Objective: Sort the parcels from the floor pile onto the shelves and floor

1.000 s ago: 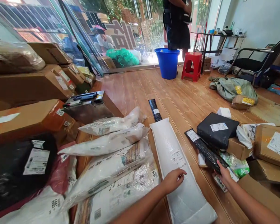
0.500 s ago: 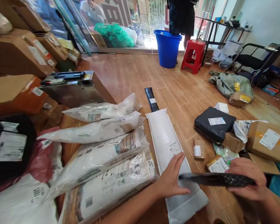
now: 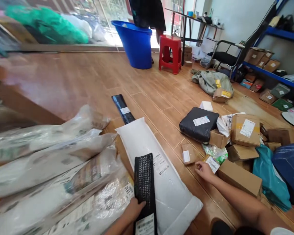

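Note:
My left hand (image 3: 136,209) grips a long, flat black bubble-wrapped parcel (image 3: 144,179) by its left edge, thumb on top. A white label shows at its near end. The parcel is over the left side of a long white padded mailer (image 3: 172,187) lying on the floor. On the right, my right hand (image 3: 205,171) is low, with loosely bent fingers and nothing visible in them. It is beside a small yellow-taped carton (image 3: 212,163) with a white label and just below a small brown box (image 3: 188,154); whether it touches either I cannot tell.
Plastic-wrapped white sacks (image 3: 88,186) lie at left. Another black wrapped strip (image 3: 123,109) extends beyond the mailer. At right are a black parcel (image 3: 198,130), several cartons (image 3: 246,130) and a teal bag (image 3: 269,176). Farther back stand a blue bin (image 3: 137,45), a red stool (image 3: 170,54) and a person.
The black parcel has passed from my right hand to my left and turned lengthwise. My right hand has moved away to the small boxes. The view has swung right.

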The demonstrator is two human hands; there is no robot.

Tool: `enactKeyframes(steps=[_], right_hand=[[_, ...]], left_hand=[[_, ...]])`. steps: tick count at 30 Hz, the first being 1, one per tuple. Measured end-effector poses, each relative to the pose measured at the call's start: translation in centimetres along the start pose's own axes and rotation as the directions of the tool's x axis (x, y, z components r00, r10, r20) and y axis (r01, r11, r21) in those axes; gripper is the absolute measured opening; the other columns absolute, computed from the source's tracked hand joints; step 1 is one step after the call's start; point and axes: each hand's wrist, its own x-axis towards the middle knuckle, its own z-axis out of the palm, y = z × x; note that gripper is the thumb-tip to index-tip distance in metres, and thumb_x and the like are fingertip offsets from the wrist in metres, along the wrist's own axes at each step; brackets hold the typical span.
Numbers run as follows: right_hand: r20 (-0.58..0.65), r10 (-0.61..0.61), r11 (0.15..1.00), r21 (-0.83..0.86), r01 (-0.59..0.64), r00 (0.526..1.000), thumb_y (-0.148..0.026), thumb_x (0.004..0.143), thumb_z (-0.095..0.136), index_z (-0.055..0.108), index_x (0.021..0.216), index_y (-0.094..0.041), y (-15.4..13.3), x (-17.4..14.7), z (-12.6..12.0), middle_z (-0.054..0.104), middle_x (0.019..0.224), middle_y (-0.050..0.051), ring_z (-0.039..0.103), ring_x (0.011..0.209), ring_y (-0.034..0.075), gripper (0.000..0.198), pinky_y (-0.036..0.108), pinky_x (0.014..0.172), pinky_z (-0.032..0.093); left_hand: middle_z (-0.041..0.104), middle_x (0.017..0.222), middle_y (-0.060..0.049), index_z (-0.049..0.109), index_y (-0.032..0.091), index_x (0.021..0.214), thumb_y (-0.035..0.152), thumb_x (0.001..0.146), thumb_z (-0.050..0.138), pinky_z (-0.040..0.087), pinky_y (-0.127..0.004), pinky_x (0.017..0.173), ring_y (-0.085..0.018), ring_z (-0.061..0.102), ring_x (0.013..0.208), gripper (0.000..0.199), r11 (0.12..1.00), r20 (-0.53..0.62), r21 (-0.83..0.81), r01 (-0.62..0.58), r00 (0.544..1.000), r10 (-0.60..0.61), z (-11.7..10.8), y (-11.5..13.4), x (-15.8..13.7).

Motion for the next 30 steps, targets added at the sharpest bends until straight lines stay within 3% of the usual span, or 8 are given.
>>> enactKeyframes(steps=[4, 7, 10, 14, 17, 20, 26, 30], right_hand=[[-0.324, -0.162, 0.978, -0.177, 0.109, 0.932, -0.019, 0.086, 0.056, 0.071, 0.114, -0.018, 2.3, 2.1, -4.0, 0.073, 0.117, 0.015, 0.067, 0.114, 0.031, 0.031, 0.050, 0.105, 0.052], [-0.184, -0.168, 0.927, -0.365, 0.091, 0.969, -0.023, 0.085, 0.064, 0.068, 0.124, -0.017, 1.5, 2.9, -5.3, 0.068, 0.129, 0.018, 0.062, 0.124, 0.033, 0.040, 0.051, 0.110, 0.049], [0.041, -0.040, 0.853, -0.519, 0.056, 0.998, -0.044, 0.070, 0.087, 0.055, 0.145, -0.009, -0.4, 3.0, -2.6, 0.059, 0.145, 0.028, 0.054, 0.134, 0.043, 0.089, 0.058, 0.116, 0.040], [0.022, 0.102, 0.851, -0.520, -0.075, 0.995, -0.066, 0.075, 0.079, 0.027, 0.163, -0.006, -3.8, 4.9, 3.0, 0.041, 0.158, 0.036, 0.044, 0.144, 0.047, 0.119, 0.063, 0.121, 0.029], [-0.041, 0.295, 0.857, -0.431, -0.283, 0.955, -0.053, 0.075, 0.083, 0.021, 0.166, -0.011, -5.8, 8.0, 5.0, 0.041, 0.158, 0.036, 0.052, 0.138, 0.044, 0.118, 0.057, 0.110, 0.043], [-0.040, 0.350, 0.894, -0.286, -0.346, 0.936, -0.038, 0.070, 0.086, 0.025, 0.163, -0.012, -6.3, 9.8, 4.7, 0.048, 0.152, 0.031, 0.055, 0.134, 0.040, 0.114, 0.051, 0.107, 0.046], [-0.045, 0.094, 0.973, 0.217, -0.082, 0.995, -0.031, 0.054, 0.087, 0.051, 0.144, -0.019, -1.5, 5.6, -2.2, 0.061, 0.145, 0.018, 0.059, 0.131, 0.034, 0.097, 0.049, 0.114, 0.045], [-0.247, 0.123, 0.749, 0.659, 0.074, 0.961, -0.029, 0.048, 0.087, 0.065, 0.125, -0.026, 2.5, 1.7, -9.2, 0.070, 0.131, 0.007, 0.066, 0.113, 0.029, 0.080, 0.045, 0.102, 0.054]], left_hand=[[0.079, 0.106, -0.024, 0.075, 0.014, 0.092, 0.025, 0.089, 0.046, 0.056, -0.053, 0.097, -0.040, 0.075, 0.110, 0.031, 0.779, 0.249, 0.581, -0.234, 0.963, 0.103, -2.4, 2.6, -2.1], [0.079, 0.108, -0.022, 0.073, 0.014, 0.109, 0.025, 0.098, 0.033, 0.055, -0.049, 0.097, -0.037, 0.074, 0.113, 0.043, 0.670, 0.309, 0.672, -0.316, 0.942, 0.134, -2.5, 5.9, -4.2], [0.079, 0.112, -0.017, 0.070, 0.017, 0.120, 0.028, 0.099, 0.036, 0.054, -0.045, 0.098, -0.034, 0.073, 0.115, 0.042, 0.660, 0.373, 0.640, -0.393, 0.910, 0.181, -1.3, 8.4, -5.0], [0.076, 0.124, -0.016, 0.070, 0.018, 0.126, 0.025, 0.097, 0.042, 0.051, -0.041, 0.104, -0.032, 0.070, 0.122, 0.041, 0.637, 0.430, 0.633, -0.440, 0.884, 0.183, 0.8, 10.0, -5.0], [0.073, 0.131, -0.016, 0.067, 0.016, 0.134, 0.023, 0.097, 0.042, 0.049, -0.040, 0.108, -0.030, 0.068, 0.126, 0.045, 0.611, 0.473, 0.638, -0.469, 0.865, 0.170, 2.2, 11.6, -5.5], [0.073, 0.127, -0.015, 0.067, 0.016, 0.133, 0.024, 0.097, 0.040, 0.050, -0.041, 0.108, -0.030, 0.069, 0.123, 0.046, 0.628, 0.516, 0.588, -0.510, 0.834, 0.195, 3.3, 13.2, -6.2], [0.066, 0.133, -0.014, 0.066, 0.017, 0.134, 0.022, 0.092, 0.045, 0.048, -0.039, 0.112, -0.027, 0.064, 0.127, 0.048, 0.677, 0.520, 0.425, -0.601, 0.774, 0.361, 6.2, 12.9, -5.2], [0.058, 0.148, -0.018, 0.052, 0.012, 0.148, 0.024, 0.085, 0.062, 0.040, -0.042, 0.121, -0.030, 0.054, 0.139, 0.064, 0.712, 0.368, 0.328, -0.620, 0.779, 0.509, 12.3, 14.0, -2.9]])
